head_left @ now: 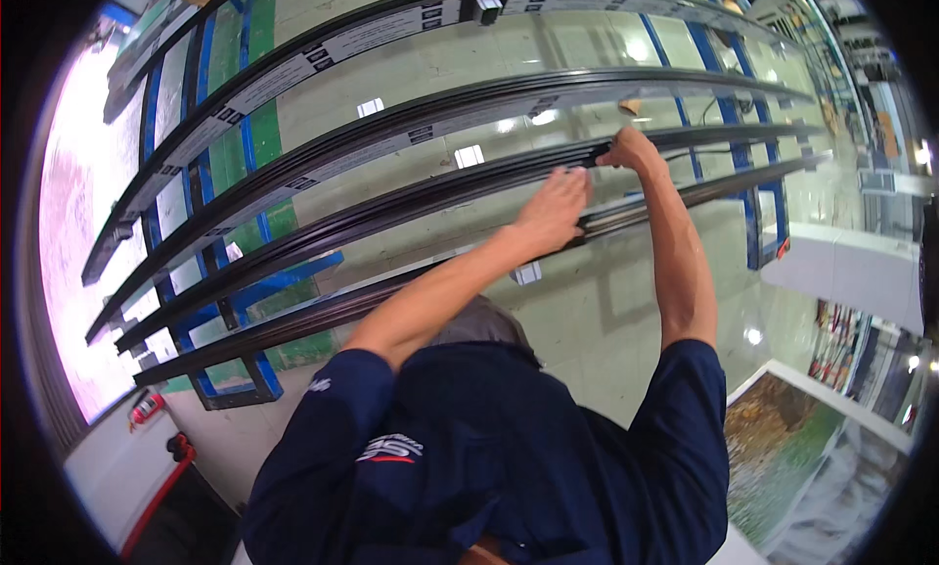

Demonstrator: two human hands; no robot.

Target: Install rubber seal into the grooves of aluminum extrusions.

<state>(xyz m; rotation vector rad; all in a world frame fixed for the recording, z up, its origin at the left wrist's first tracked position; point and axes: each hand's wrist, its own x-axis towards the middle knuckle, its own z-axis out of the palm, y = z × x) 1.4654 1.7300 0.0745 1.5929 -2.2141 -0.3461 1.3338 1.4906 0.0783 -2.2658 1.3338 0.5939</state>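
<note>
We see four long, black grooved profiles laid side by side, glossy along their ridges; we cannot tell whether they are metal or plastic. The farthest profile (391,24) and the second profile (440,110) show pale film with dark printed squares along their faces, and a small dark block (486,10) sits on the farthest. The blue support frames (753,208) beneath are straight, square-edged bars, and the floor (616,320) is smooth, pale and shiny, with a green band (262,37) toward the left.

The third profile, counting toward us (430,195), is where our hands are: slim, dark, with fine parallel lines running its whole length. Our right hand (634,151) is at it right of the middle, fingers curled narrow and pointing down; we cannot tell whether they grip it. Our left hand (556,211) is motion-blurred just beside, above the gap between this profile and the nearest profile (293,322); we cannot tell how its fingers are set.

The profiles' left ends stand out past the blue frames there, each free at its tip. Narrow gaps run between neighbouring profiles, and bare floor lies on our side of the nearest one, right of our body.
</note>
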